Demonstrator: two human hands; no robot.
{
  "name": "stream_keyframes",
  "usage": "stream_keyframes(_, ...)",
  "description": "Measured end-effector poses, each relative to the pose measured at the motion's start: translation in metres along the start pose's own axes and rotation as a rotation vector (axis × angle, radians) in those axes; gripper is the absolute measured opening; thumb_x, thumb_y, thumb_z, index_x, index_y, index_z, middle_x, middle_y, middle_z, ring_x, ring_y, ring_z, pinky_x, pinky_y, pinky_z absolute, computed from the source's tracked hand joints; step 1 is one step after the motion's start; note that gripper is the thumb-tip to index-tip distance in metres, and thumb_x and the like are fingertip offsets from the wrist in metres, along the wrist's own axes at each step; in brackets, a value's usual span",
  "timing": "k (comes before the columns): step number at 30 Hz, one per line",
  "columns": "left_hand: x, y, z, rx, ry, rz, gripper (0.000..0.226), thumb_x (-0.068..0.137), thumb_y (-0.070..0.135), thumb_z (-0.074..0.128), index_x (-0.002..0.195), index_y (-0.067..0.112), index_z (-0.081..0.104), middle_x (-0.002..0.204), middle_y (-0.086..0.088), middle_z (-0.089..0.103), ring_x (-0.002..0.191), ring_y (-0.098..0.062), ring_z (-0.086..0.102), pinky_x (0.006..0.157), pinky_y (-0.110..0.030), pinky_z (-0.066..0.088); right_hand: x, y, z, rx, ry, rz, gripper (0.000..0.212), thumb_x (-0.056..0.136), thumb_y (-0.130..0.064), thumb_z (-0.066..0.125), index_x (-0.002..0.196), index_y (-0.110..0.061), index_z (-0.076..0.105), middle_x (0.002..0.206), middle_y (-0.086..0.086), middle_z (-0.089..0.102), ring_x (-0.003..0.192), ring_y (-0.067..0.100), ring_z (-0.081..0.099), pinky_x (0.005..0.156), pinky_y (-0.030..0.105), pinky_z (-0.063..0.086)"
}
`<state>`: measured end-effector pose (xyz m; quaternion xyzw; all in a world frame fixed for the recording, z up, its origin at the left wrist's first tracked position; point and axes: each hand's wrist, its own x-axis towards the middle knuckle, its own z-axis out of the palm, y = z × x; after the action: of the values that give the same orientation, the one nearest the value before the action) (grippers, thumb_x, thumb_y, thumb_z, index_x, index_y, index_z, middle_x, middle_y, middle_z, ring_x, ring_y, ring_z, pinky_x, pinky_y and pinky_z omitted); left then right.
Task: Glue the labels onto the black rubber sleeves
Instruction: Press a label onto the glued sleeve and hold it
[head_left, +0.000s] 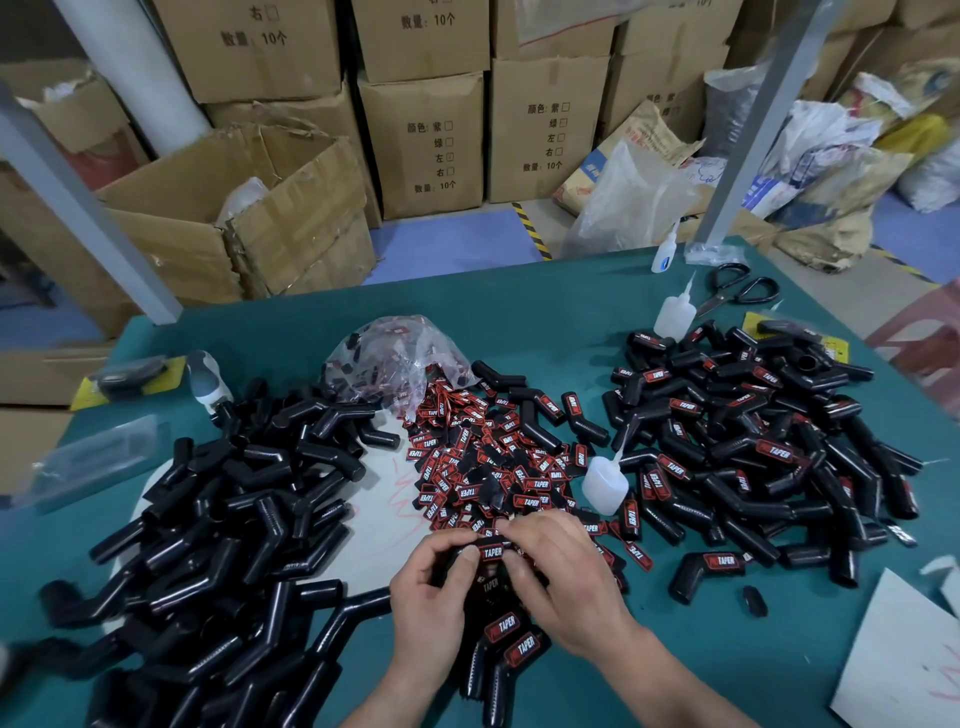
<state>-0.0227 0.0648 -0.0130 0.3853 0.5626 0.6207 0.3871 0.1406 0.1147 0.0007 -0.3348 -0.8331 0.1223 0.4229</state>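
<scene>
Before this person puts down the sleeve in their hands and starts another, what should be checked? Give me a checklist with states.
1. Label lies on the sleeve: ok; left hand grips the sleeve, right hand pinches the label.
2. Glue set: cannot tell.
3. Glue bottle close by: ok.
4. Loose labels left: ok, a heap.
5. Bare sleeves left: ok, piled on the left.
6. Finished pile within sight on the right: ok.
</scene>
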Motion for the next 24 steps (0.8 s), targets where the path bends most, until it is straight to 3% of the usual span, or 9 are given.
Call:
stream_keyframes(4, 0.001, -0.004, -0.002, 0.011, 0.016, -0.025, 0.014, 0.082, 0.031, 0.073, 0.095, 0.031, 0.078, 0.099, -0.002, 0.078, 0.096, -0.017, 0.073, 0.087, -0.026, 0.058, 0.001, 0.001, 0.002, -0.065, -0.033, -0.041, 0.015, 0.097, -0.021, 0.067, 0.11, -0.014, 0.069, 0.109, -0.003, 0.067, 0.101, 0.019, 0.063, 0.089, 0.034, 0.049)
stream_keyframes(11, 0.003, -0.009, -0.004, 0.01, 0.022, -0.032, 0.022, 0.079, 0.042, 0.071, 0.096, 0.03, 0.079, 0.099, -0.002, 0.078, 0.096, -0.019, 0.074, 0.083, -0.021, 0.056, 0.001, 0.004, 0.005, -0.09, -0.038, -0.061, 0.015, 0.099, -0.023, 0.065, 0.111, -0.015, 0.069, 0.11, -0.005, 0.065, 0.1, 0.017, 0.062, 0.091, 0.03, 0.046)
stream_keyframes(15, 0.004, -0.008, -0.003, -0.031, 0.02, -0.033, 0.016, 0.083, 0.026, 0.074, 0.098, 0.03, 0.079, 0.099, -0.003, 0.078, 0.094, -0.017, 0.074, 0.079, -0.02, 0.057, 0.002, 0.005, 0.005, -0.11, -0.043, -0.077, 0.018, 0.098, -0.023, 0.066, 0.114, -0.015, 0.068, 0.108, -0.002, 0.065, 0.098, 0.019, 0.062, 0.091, 0.032, 0.045)
stream_keyframes(18, 0.004, -0.005, -0.003, -0.089, -0.002, -0.031, 0.026, 0.085, 0.015, 0.069, 0.104, 0.031, 0.078, 0.102, -0.007, 0.077, 0.095, -0.016, 0.073, 0.077, -0.021, 0.058, 0.001, 0.004, 0.005, -0.109, -0.063, -0.077, 0.023, 0.101, -0.024, 0.062, 0.122, -0.017, 0.064, 0.107, -0.001, 0.063, 0.097, 0.019, 0.059, 0.092, 0.029, 0.044)
stream_keyframes(22, -0.004, 0.001, -0.003, 0.086, -0.052, 0.143, 0.024, 0.09, 0.031, 0.065, 0.11, 0.04, 0.073, 0.11, 0.009, 0.076, 0.105, -0.008, 0.07, 0.091, -0.015, 0.051, 0.001, -0.001, 0.005, -0.07, -0.052, -0.057, 0.025, 0.104, -0.024, 0.055, 0.124, -0.013, 0.064, 0.105, 0.002, 0.064, 0.095, 0.023, 0.06, 0.092, 0.03, 0.045)
stream_keyframes(24, -0.006, 0.003, -0.003, 0.239, -0.101, 0.296, 0.024, 0.093, 0.029, 0.064, 0.115, 0.037, 0.069, 0.116, 0.017, 0.071, 0.11, -0.008, 0.068, 0.097, -0.014, 0.047, 0.002, -0.003, 0.002, -0.063, -0.047, -0.034, 0.028, 0.104, -0.022, 0.054, 0.121, -0.007, 0.069, 0.105, 0.004, 0.066, 0.094, 0.024, 0.062, 0.09, 0.035, 0.048)
